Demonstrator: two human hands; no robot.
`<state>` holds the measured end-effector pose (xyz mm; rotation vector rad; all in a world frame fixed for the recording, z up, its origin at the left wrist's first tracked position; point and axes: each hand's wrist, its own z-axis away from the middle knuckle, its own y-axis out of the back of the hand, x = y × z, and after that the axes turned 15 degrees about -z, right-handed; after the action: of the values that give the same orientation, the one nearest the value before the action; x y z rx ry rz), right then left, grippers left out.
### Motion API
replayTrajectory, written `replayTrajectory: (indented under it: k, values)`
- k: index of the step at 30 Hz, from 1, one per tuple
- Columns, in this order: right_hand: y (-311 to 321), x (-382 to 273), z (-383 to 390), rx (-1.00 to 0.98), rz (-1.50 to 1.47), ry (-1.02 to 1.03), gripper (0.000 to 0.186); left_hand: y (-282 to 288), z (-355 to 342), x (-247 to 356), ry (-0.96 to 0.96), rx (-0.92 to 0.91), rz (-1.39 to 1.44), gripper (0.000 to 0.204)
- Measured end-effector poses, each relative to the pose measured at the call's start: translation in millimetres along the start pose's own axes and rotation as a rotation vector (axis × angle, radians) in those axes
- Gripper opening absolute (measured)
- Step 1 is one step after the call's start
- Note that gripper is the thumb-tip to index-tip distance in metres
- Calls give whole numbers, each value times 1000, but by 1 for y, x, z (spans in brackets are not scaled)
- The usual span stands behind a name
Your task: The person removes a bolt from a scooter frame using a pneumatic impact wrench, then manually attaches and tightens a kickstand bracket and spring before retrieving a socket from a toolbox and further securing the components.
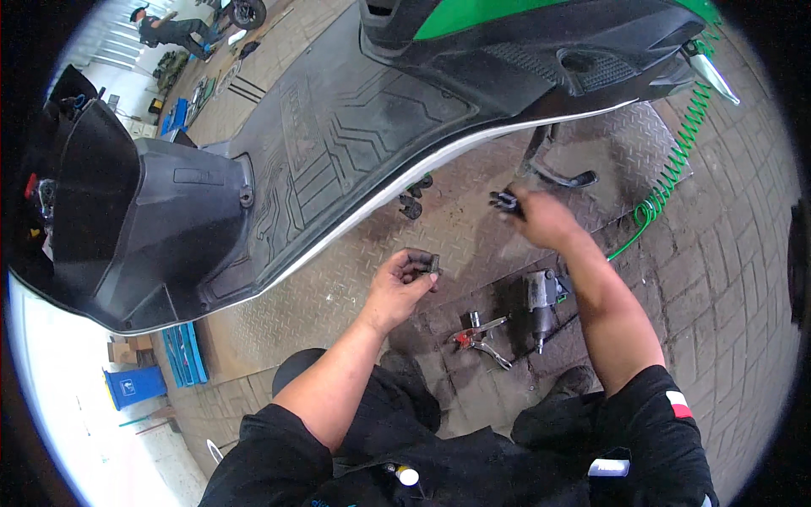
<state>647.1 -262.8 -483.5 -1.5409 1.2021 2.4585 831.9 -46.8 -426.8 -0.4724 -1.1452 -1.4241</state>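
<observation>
My left hand (403, 287) is closed, its fingertips pinching a small, dark, flat-looking piece (434, 264) whose kind I cannot make out. Farther right, my slightly blurred right hand (545, 218) grips a small black ribbed part (507, 203). Several dark parts (411, 203) show below the edge of the scooter's footboard (338, 139), above the metal tread plate. Between my forearms, on the paving, lie an impact wrench (539, 304), locking pliers (481, 340) with red on them, and a small socket (475, 318).
The scooter's metal stand (562, 173) reaches down onto the tread plate (287, 329). A green coiled air hose (676, 169) runs down the right side. At left are blue tool trays (184, 353) and a blue bin (135, 387). Another person (173, 32) is far left.
</observation>
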Motion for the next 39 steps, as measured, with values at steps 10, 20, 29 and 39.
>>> replayTrajectory:
  k: [10, 20, 29, 39]
  values:
    - [-57, -53, -30, 22, -358, 51, 50, 13, 6, -27, -68, 88, 98, 25]
    - [-63, -60, -47, -56, -403, 30, 54, 21, 9, -41, -12, 9, -147, 16]
    - [-66, -48, -32, -27, -524, 188, 46, 18, 8, -26, -130, 53, 93, 15]
    - [-80, -57, -12, -450, -860, 48, 42, 17, 11, -11, -178, 45, 124, 29]
